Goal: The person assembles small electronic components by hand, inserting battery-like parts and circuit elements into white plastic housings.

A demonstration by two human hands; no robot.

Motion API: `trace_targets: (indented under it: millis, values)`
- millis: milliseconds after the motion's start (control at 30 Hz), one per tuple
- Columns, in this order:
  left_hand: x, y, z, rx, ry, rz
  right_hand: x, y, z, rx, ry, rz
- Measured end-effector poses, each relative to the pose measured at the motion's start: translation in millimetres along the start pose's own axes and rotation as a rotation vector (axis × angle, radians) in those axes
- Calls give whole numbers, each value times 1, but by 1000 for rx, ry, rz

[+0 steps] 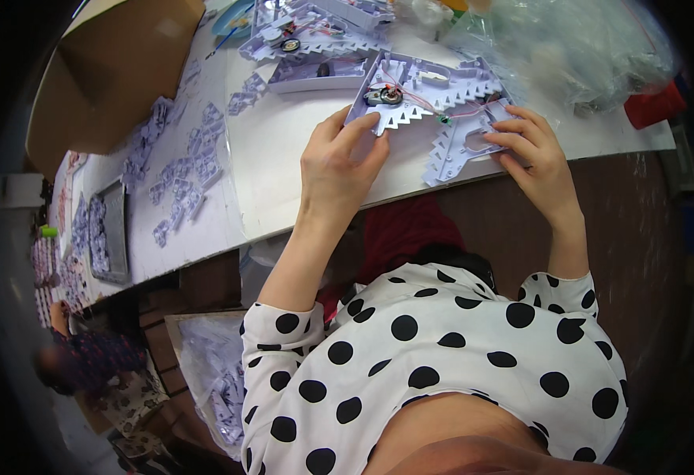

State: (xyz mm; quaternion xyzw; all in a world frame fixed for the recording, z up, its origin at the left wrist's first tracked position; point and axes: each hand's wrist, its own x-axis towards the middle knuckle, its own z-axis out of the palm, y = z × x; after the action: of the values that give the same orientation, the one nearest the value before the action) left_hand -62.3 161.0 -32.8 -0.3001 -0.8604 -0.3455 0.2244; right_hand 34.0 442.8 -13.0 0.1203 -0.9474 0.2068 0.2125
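From the head camera, my left hand (335,162) sits just left of centre, its fingers clamped on the left edge of a pale lilac plastic shell (418,91) with sawtooth edges, thumb up against the toothed rim. Inside that shell lies a small round motor (384,96), with thin red wires (442,107) running toward three o'clock. My right hand (537,154) is at about two o'clock from centre, its fingers pinched on a second toothed shell piece (458,150) that touches the first on its right side. Both pieces rest on the near edge of the white tabletop (283,150).

At twelve o'clock, more wired shells (307,32) lie stacked. Toward one o'clock sits a heap of clear plastic bags (576,47). At ten o'clock small lilac parts (184,174) are scattered, with a cardboard box (117,71) beyond them. My polka-dot blouse (434,356) fills six o'clock.
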Motion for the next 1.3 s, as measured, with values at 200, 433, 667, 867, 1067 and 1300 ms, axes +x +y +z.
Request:
trace_targets:
  millis: [200, 433, 667, 867, 1067, 1300]
  values:
    - [-30, 2, -44, -491, -46, -319, -3, 8, 6, 3, 24, -48]
    - [-86, -22, -100, -40, -5, -284, 12, -34, -9, -69, 73, -55]
    - [-51, -40, -120, 246, 47, -82, 81, -151, 82, 272, 45, -321]
    - [-27, -45, -121, 317, -207, 50, 94, -159, 121, 151, 29, -283]
    - [-23, -54, -111, 185, -239, -80, 94, -148, 123, 284, 60, -221]
    - [-16, -53, -105, 263, -193, 12, 97, -135, 122, 321, 199, -151]
